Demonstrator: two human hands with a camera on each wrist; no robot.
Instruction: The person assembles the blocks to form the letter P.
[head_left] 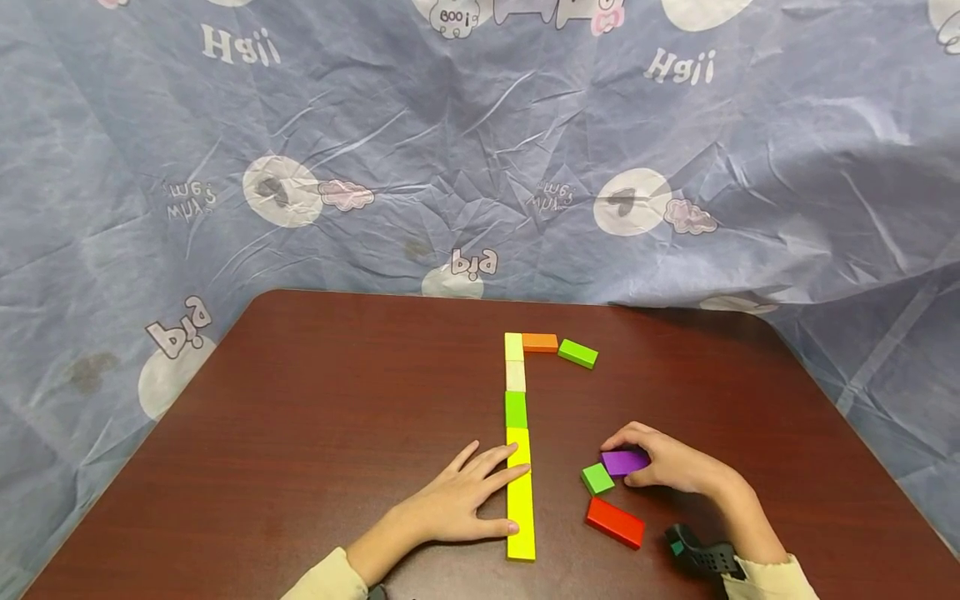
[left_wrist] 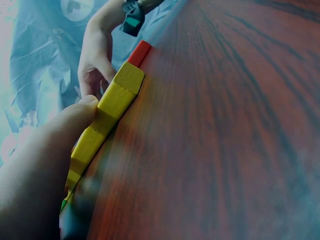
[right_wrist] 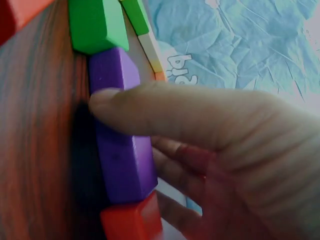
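Note:
My left hand (head_left: 461,500) lies with fingers spread, its fingertips and thumb touching the long yellow blocks (head_left: 522,543) at the near end of a straight row. Farther up that row are a green block (head_left: 515,409), a cream block (head_left: 515,376) and a pale yellow block (head_left: 513,346). To the right, a purple block (head_left: 622,462) is pinched between the thumb and fingers of my right hand (head_left: 671,462). One end of it meets a small green block (head_left: 597,479). In the right wrist view, an orange-red block (right_wrist: 131,222) shows at its other end.
An orange block (head_left: 540,342) runs right from the row's far end, with a green block (head_left: 577,353) slanting just past it. A red block (head_left: 615,522) lies nearer me. Behind the dark wooden table (head_left: 337,392) hangs a blue printed cloth (head_left: 420,150).

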